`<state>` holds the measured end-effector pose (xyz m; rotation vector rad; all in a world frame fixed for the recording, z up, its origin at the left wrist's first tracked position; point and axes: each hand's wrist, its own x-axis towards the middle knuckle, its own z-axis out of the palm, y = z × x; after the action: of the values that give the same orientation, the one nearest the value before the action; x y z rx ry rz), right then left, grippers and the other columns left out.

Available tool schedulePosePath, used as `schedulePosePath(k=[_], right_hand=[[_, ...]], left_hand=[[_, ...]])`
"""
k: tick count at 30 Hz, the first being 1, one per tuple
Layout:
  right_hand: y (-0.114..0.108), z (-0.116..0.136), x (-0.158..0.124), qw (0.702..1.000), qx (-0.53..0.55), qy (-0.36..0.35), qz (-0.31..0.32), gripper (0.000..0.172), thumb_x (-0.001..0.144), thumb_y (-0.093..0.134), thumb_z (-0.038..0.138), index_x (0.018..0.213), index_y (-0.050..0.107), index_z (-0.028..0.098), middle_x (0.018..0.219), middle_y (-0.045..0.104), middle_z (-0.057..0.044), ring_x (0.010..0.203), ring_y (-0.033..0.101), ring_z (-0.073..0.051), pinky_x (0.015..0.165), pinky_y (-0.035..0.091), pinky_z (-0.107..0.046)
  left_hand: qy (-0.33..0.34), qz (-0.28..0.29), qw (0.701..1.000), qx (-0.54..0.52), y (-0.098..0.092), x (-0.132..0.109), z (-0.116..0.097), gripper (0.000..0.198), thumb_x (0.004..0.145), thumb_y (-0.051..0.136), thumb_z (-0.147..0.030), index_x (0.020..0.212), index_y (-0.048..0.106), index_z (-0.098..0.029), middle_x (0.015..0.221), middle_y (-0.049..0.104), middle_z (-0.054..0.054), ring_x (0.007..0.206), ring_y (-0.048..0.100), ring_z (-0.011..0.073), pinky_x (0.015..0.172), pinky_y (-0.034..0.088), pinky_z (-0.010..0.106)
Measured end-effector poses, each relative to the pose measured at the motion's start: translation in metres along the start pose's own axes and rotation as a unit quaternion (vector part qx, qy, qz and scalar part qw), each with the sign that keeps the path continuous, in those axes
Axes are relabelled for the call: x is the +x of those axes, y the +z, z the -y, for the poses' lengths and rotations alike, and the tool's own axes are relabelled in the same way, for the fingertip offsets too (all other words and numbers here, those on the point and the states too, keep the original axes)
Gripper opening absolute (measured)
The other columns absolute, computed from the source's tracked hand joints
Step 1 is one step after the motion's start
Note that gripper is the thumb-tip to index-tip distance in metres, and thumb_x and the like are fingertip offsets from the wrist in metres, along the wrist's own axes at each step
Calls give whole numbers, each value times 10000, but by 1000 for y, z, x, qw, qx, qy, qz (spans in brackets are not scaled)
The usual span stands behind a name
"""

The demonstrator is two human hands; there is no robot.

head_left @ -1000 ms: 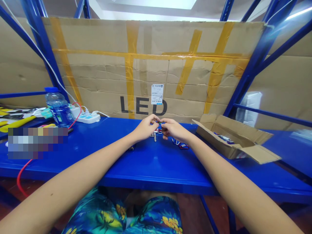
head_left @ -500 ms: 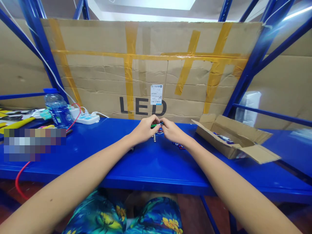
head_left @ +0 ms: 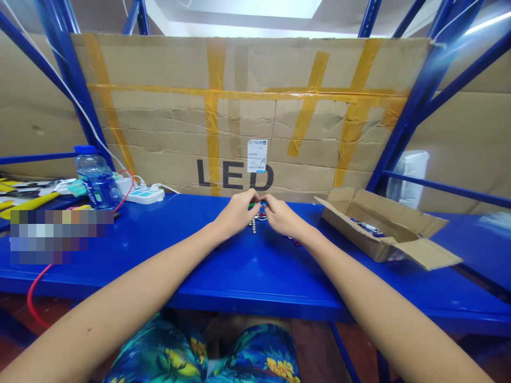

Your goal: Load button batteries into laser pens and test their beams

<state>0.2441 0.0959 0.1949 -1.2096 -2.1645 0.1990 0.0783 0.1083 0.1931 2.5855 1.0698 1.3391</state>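
Left hand [head_left: 235,214] and right hand [head_left: 281,217] pinched one small green part [head_left: 253,205] together; you should have braced wrists on the blue bench [head_left: 247,266]; kept it above the loose pieces [head_left: 254,227].

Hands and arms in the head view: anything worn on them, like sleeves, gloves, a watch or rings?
The left hand and the right hand are bare, without gloves. Both forearms are uncovered up to the frame edge: no sleeves, watch or bands show. Rings are too small to tell. Below the blue bench, shorts with a blue, green and yellow tropical print show.
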Motion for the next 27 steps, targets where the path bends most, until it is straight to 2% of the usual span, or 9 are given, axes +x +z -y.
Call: schedulePosePath(k=[3, 7, 11, 14, 18, 20, 22, 24, 27], right_hand=[[2, -3, 2, 999, 22, 25, -7, 246, 881, 371, 123, 1053, 544, 151, 1047, 670, -149, 949, 607, -242, 781, 435, -327], [-2, -8, 5, 997, 45, 64, -13, 258, 849, 394, 121, 1034, 570, 166, 1059, 670, -126, 960, 599, -234, 778, 442, -323], [-7, -9, 5, 988, 105, 114, 11, 173, 861, 444, 179, 972, 578, 183, 738, 640, -45, 634, 587, -179, 603, 449, -293], [-11, -6, 3, 967, 205, 133, 69, 126, 879, 517, 291, 832, 554, 180, 550, 531, 14, 476, 530, -143, 514, 451, -278], [-14, -3, 2, 917, 353, 134, 125, 228, 847, 596, 363, 747, 541, 165, 615, 596, -23, 547, 606, -151, 580, 510, -295], [-14, -4, 2, 896, 403, 125, 141, 226, 837, 602, 358, 758, 568, 150, 668, 629, -49, 590, 625, -155, 616, 519, -304], [-13, -6, 3, 879, 441, 111, 146, 221, 828, 606, 345, 746, 582, 141, 616, 584, -27, 565, 592, -143, 620, 519, -313], [-12, -7, 3, 865, 470, 101, 144, 214, 816, 617, 334, 726, 583, 143, 536, 466, 29, 495, 492, -113, 572, 507, -311], [-12, -7, 2, 865, 475, 95, 133, 192, 786, 640, 298, 677, 565, 158, 521, 362, 57, 477, 377, -92, 502, 475, -285]], left_hand=[[-48, 0, 998, -34, -3, 3, 7, 74, 804, 633, -238, 816, 581, -187, 807, 663, 29, 781, 607, 185, 713, 451, 314], [-122, 0, 979, -164, -8, 10, 17, 133, 734, 696, -227, 812, 607, -166, 827, 672, 39, 780, 617, 175, 740, 480, 328], [-190, 6, 938, -289, -13, 15, 22, 136, 715, 631, -79, 837, 616, -136, 744, 664, 36, 681, 630, 149, 722, 508, 343], [-176, 15, 925, -337, -15, 15, 21, 171, 701, 639, -60, 855, 626, -131, 805, 692, 52, 730, 654, 153, 772, 516, 357], [-101, 38, 932, -346, -15, 12, 19, 178, 700, 702, -140, 874, 667, -141, 904, 715, 67, 839, 658, 171, 838, 497, 365], [-88, 58, 935, -340, -13, 11, 18, 192, 704, 724, -188, 886, 687, -143, 889, 720, 71, 848, 657, 183, 840, 491, 372], [-92, 76, 931, -346, -12, 11, 17, 225, 697, 747, -230, 898, 697, -144, 891, 726, 79, 867, 660, 201, 850, 485, 383], [-108, 72, 915, -383, -13, 11, 15, 273, 707, 754, -297, 930, 695, -151, 960, 731, 97, 961, 655, 232, 889, 469, 397], [-155, 47, 854, -495, -19, 14, 15, 417, 808, 616, -515, 1007, 675, -155, 1119, 705, 142, 1135, 601, 283, 934, 447, 428]])
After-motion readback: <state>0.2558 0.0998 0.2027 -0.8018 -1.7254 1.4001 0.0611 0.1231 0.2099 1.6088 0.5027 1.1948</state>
